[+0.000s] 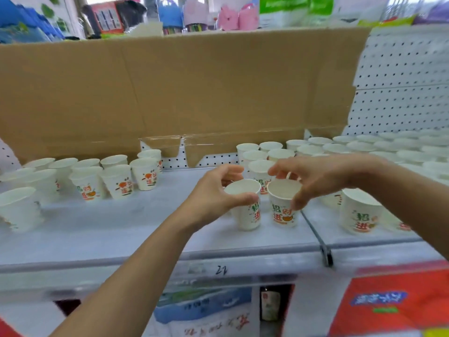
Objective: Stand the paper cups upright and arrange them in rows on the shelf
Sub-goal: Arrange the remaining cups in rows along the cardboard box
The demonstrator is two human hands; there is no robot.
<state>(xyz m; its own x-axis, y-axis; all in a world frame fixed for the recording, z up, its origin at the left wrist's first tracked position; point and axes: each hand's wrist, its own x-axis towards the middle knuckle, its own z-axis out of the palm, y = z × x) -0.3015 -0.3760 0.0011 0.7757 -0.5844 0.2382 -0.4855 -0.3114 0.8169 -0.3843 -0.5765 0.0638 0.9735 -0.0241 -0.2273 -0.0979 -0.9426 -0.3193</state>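
2 printed paper cups at the front of the white shelf (pixel 121 229), both upright, mouths up, just beside each other with a sliver of gap between. Left hand (pixel 213 193) wrapped round the rim of the left cup (pixel 245 215), thumb across the near side, fingers curled behind: a narrow, closed hold. Right hand (pixel 320 176) in from the right and arched over the right cup (pixel 283 215), thumb down its near wall, fingers hooked over the far rim. Looks like a hold too, contact softened by blur.

Long axes vertical on both, so no righting needed here, only placing. Directly behind the pair, away from the body, the arranged block of cups (pixel 257 156), its front cup just beyond them. Probably calls for a short slide straight back to tuck each one into line. Nearer hand on each cup, no crossing over.

Off to the left, well apart, a looser cluster of cups (pixel 116 176) in front of the cardboard sheet (pixel 194 88).
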